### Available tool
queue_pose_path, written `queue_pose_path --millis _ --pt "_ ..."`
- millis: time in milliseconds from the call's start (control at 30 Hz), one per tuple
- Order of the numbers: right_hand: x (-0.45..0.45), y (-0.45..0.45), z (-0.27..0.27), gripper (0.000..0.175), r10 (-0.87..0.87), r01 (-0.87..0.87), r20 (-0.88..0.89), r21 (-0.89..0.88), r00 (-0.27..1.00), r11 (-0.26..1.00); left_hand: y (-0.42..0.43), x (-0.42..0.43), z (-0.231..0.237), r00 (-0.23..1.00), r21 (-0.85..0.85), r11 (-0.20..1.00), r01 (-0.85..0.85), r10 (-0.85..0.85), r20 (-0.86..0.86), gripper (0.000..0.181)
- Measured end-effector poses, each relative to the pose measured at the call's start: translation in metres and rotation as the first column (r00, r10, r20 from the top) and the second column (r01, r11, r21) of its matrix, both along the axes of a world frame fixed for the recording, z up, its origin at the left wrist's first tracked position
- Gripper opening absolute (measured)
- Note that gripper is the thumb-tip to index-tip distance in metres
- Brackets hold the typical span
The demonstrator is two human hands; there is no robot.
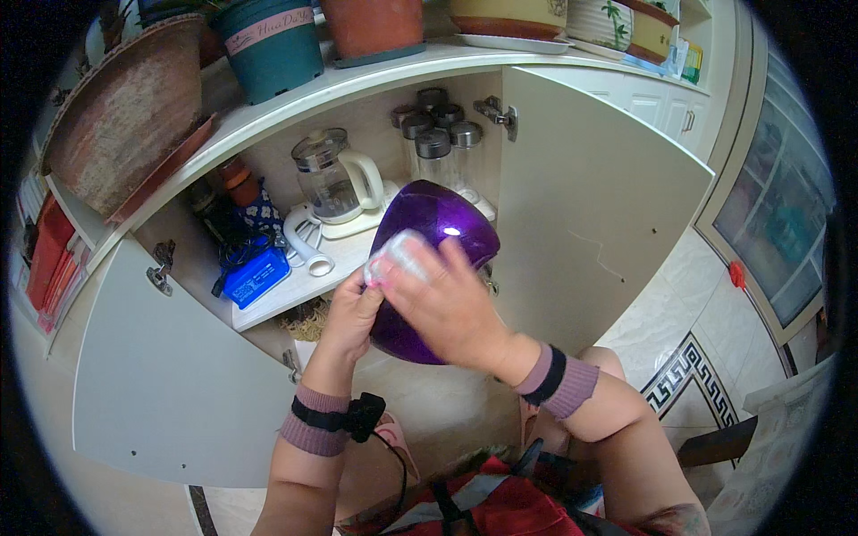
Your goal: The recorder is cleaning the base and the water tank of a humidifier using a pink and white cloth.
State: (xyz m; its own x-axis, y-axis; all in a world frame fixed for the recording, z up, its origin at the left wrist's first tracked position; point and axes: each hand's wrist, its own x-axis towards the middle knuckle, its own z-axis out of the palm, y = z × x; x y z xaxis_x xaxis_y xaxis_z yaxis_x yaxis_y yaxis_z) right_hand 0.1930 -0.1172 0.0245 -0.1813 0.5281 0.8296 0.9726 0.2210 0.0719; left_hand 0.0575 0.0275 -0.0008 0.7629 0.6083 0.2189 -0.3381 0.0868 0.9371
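My left hand (pixel 350 315) grips the near-left rim of a shiny purple bowl-like container (pixel 436 214), which is tilted in front of the open cabinet. Over it, my right hand (pixel 446 308) presses a crumpled whitish cloth or tissue (pixel 402 258) with a pink patch against the container; the hand is slightly blurred. Behind, on the cabinet shelf, a glass kettle (pixel 328 177) with a cream handle stands on its base. A white curved tube-like part (pixel 308 248) and a blue box (pixel 256 276) lie to its left.
Lidded glass jars (pixel 432 151) stand at the shelf's back right. The left cabinet door (pixel 167 382) and right cabinet door (pixel 590 201) are swung out on either side. Above, the cabinet top (pixel 268 110) holds a clay pot (pixel 134 107), a green pot (pixel 271 53) and other planters.
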Motion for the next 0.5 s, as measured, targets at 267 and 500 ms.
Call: queue_pose_path --millis 267,500 --pt "0.058 -0.009 0.021 0.046 0.009 0.019 -0.513 0.049 0.859 0.999 0.001 -0.002 0.007 0.998 0.087 0.996 0.015 -0.009 -0.061 0.056" --pt "0.011 -0.012 0.021 0.044 0.09 -0.086 0.039 -0.1 0.995 0.991 0.002 -0.003 0.006 0.965 0.608 0.781 -0.142 0.247 -0.092 0.059"
